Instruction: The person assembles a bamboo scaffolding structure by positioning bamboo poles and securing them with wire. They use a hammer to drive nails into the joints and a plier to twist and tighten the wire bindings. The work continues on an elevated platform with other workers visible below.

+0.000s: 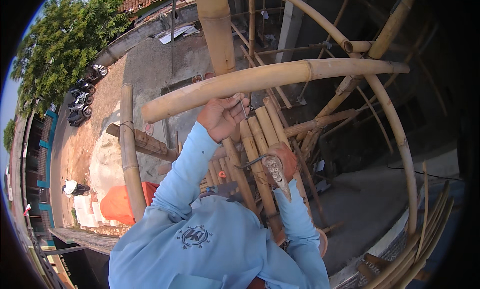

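Observation:
My left hand (223, 119) is raised against the underside of a thick horizontal bamboo pole (280, 75). Between its thumb and fingers is a thin dark rod (244, 108), nail-like in shape; its exact kind is unclear. Lower and to the right, my right hand (284, 160) is closed around a tool (276, 176) with a worn, pale, tapering part. A dark curved piece (251, 162) sticks out to the left by this hand; whether it belongs to the tool I cannot tell. Several upright bamboo poles (264, 125) stand close behind both hands.
More scaffold bamboo surrounds me: a thick upright (216, 31) ahead, a shorter one (130, 154) at left, a curved pole (395, 124) at right. Far below lie a paved yard with parked motorcycles (80, 106) and an orange cover (120, 204). Bundled bamboo strips (425, 244) are lower right.

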Motion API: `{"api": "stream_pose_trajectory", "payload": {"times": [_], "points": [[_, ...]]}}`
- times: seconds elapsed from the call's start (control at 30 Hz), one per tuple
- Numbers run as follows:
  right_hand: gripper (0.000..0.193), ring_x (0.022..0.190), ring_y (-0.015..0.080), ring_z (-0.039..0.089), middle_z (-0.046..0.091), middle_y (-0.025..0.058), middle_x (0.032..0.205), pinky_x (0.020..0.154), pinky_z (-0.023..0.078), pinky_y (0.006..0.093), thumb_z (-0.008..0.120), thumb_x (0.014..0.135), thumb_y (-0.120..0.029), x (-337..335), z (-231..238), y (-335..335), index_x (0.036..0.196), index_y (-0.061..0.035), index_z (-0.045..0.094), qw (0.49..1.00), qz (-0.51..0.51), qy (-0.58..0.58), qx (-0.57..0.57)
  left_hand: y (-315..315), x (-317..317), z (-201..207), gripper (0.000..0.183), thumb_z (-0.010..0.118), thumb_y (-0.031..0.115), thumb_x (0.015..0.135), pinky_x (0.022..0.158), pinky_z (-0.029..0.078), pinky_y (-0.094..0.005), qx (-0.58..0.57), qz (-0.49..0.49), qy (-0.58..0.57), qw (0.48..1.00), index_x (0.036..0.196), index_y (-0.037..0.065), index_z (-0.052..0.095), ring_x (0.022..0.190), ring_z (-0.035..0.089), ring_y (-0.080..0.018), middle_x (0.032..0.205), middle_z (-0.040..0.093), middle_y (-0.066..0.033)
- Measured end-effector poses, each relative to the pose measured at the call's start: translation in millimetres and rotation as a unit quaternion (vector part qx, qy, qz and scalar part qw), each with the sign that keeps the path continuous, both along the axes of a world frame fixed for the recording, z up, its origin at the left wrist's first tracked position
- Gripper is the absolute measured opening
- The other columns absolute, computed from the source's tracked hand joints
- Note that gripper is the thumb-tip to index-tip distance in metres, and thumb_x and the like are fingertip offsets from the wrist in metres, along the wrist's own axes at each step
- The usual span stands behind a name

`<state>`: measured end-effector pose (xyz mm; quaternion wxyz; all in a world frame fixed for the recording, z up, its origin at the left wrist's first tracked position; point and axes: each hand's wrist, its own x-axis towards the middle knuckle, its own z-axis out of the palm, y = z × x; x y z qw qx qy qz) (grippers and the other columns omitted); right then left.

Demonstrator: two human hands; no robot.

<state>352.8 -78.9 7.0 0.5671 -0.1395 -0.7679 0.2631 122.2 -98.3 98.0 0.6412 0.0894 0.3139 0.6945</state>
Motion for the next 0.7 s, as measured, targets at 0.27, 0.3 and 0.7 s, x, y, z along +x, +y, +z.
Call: {"api": "stream_pose_trajectory", "payload": {"times": [0.27,0.3,0.7], "points": [[0.028,0.067,0.0324,0.064,0.063,0.0160,0.081,0.060,0.051,0.0400,0.075,0.078,-0.007,-12.1,2.1,14.2,0.101,0.0007,0.061,1.000,-0.003,-0.003,0.022,3.0,-8.6,-2.5,0.019,0.063,0.005,0.098,0.095,0.055,-0.0429,0.074,-0.024,0.001,0.997,0.117,0.006,0.061,0.100,0.068,-0.0218,0.102,0.068,-0.0043],[0.027,0.067,0.0322,0.065,0.063,0.0157,0.081,0.060,0.051,0.0398,0.075,0.080,-0.007,-12.1,2.3,14.5,0.101,0.0009,0.061,0.999,-0.015,-0.009,0.027,2.7,-10.5,-3.8,0.019,0.063,0.005,0.098,0.095,0.055,-0.0429,0.060,-0.021,-0.001,0.998,0.117,0.006,0.061,0.100,0.068,-0.0217,0.102,0.068,-0.0041],[0.029,0.069,0.0324,0.064,0.064,0.0154,0.082,0.060,0.051,0.0402,0.075,0.081,-0.008,-5.3,13.1,18.7,0.102,0.0021,0.059,0.998,-0.039,0.000,0.040,5.5,-12.1,0.3,0.023,0.060,0.000,0.096,0.089,0.057,-0.0394,0.043,-0.019,-0.029,0.998,0.118,0.007,0.060,0.101,0.069,-0.0210,0.104,0.069,-0.0051]]}}
